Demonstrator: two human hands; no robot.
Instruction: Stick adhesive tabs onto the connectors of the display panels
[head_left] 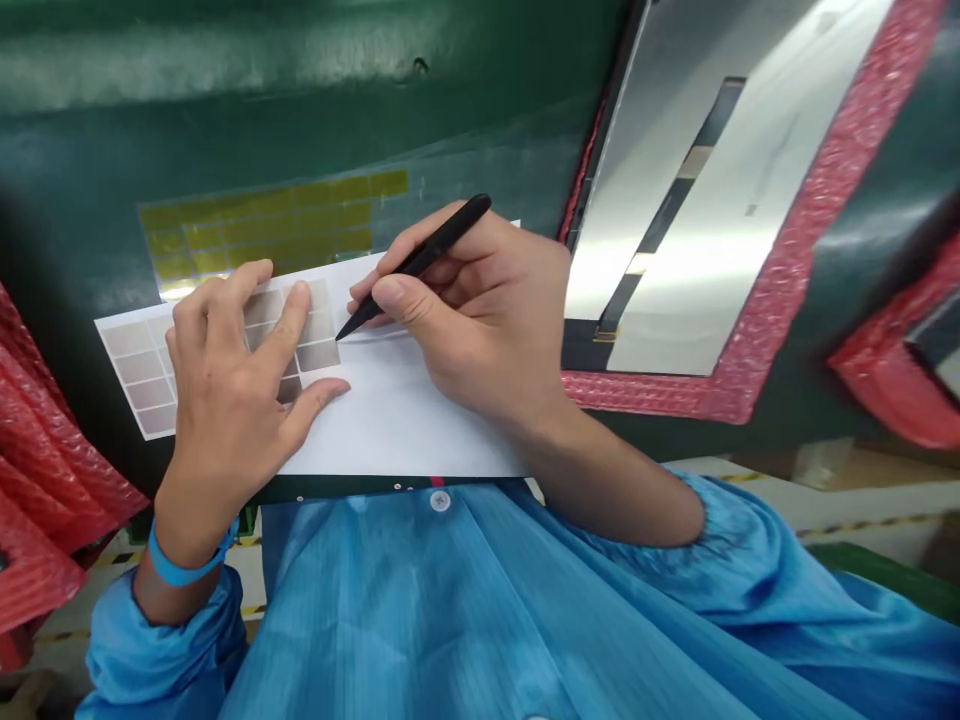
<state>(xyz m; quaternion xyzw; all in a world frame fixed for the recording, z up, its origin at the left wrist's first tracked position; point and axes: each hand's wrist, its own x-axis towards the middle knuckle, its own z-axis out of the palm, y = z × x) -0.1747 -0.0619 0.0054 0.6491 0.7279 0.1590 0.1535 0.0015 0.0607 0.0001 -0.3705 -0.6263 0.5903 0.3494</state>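
A white sheet [405, 420] lies on the green surface, with a grid of grey and brownish squares [319, 325] on its left part. Fingers spread, my left hand [232, 380] rests flat over the grid and covers some of the squares. My right hand [480, 310] is closed around a black pen [442, 238], whose tip points down-left and meets the sheet, or nearly so, at the right edge of the grid. Just beyond the sheet is a clear film with rows of yellow-green squares [277, 220].
To the right, a flat metallic panel [690, 250] with a dark strip lies on pink bubble wrap [795, 270]. More pink wrap [900, 380] is at the far right, and red wrap [52, 450] at the left. The green work surface [300, 130] extends beyond the film.
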